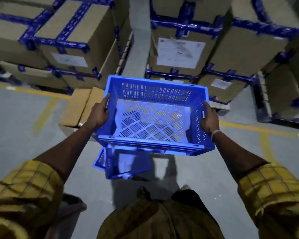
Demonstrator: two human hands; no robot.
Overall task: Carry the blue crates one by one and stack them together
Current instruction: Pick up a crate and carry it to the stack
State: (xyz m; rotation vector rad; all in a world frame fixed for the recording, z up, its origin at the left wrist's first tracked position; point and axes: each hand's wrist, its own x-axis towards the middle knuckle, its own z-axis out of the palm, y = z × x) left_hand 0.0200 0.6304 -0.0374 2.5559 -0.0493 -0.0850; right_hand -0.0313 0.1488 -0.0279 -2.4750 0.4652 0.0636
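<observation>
I hold an empty blue slotted crate (155,87) in the air in front of me, open side up. My left hand (98,112) grips its left rim, thumb along the top edge. My right hand (209,119) grips the right rim the same way. Below the held crate, a second blue crate (121,164) stands on the grey floor, mostly hidden by the one I carry.
Tall stacks of cardboard boxes with blue tape (72,42) stand ahead on the left and on the right (183,52), with a narrow gap between them. A low cardboard box (79,107) lies on the floor at left. Yellow lines (45,111) mark the floor.
</observation>
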